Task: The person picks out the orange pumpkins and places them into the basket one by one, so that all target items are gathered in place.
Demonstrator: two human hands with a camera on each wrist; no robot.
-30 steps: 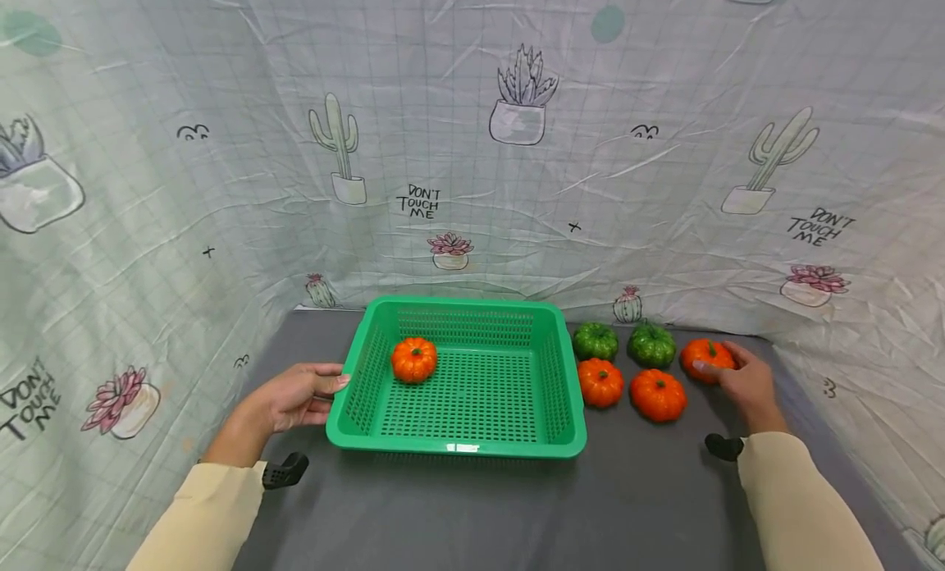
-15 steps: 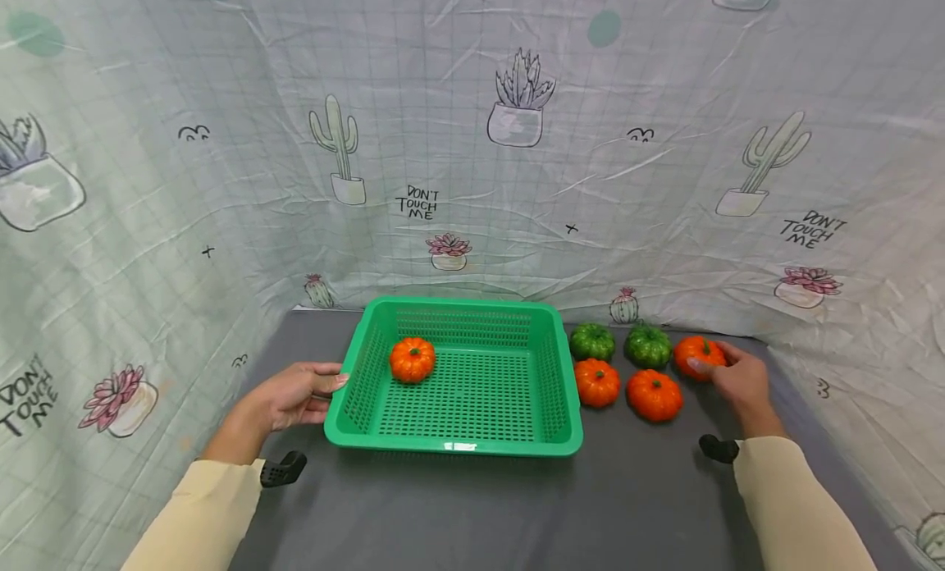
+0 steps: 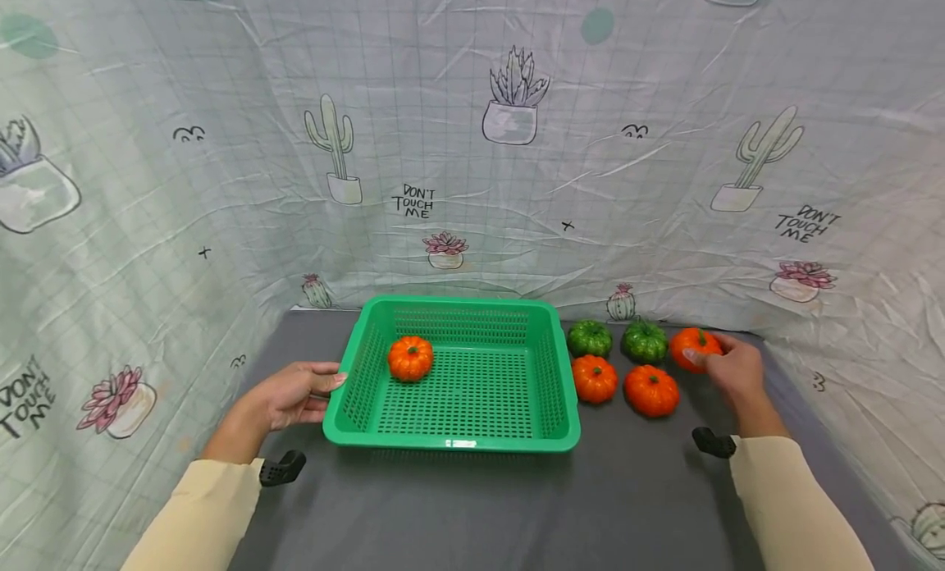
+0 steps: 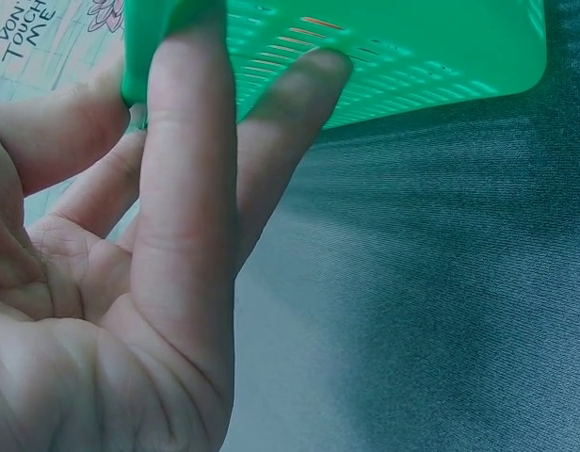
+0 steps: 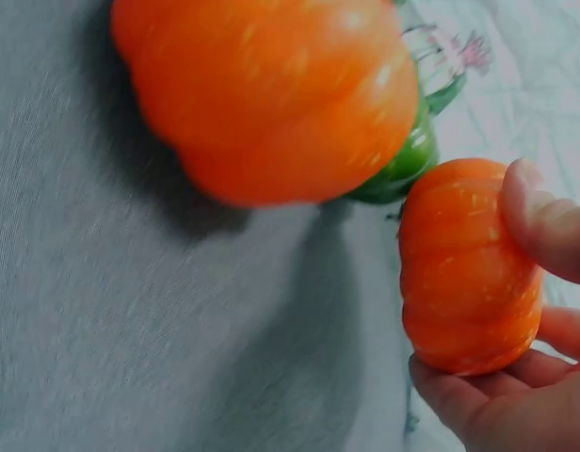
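My left hand (image 3: 299, 395) pinches the left rim of a green plastic basket (image 3: 458, 445), thumb on the rim's outer edge and fingers under it. In the left wrist view, two fingers (image 4: 188, 179) reach up against the slotted basket wall. One small orange pumpkin (image 3: 410, 358) sits inside the basket, towards its left. Far to the right, my right hand (image 3: 741, 376) grips another orange pumpkin (image 3: 694, 349) between thumb and fingers. The right wrist view shows that pumpkin (image 5: 471, 268) tilted on its side in the hand, seemingly just off the table.
Right of the basket stand two green pumpkins, the nearer one (image 3: 590, 339) and the farther one (image 3: 645, 341). In front of them are two orange pumpkins, one (image 3: 595, 379) beside the basket and one (image 3: 651, 390) further right. A patterned cloth (image 3: 458, 144) hangs behind the grey table (image 3: 472, 513).
My right hand has lifted its orange pumpkin slightly and shifted a little left and away from me. The left hand stays on the basket rim. The whole view has drifted slightly.
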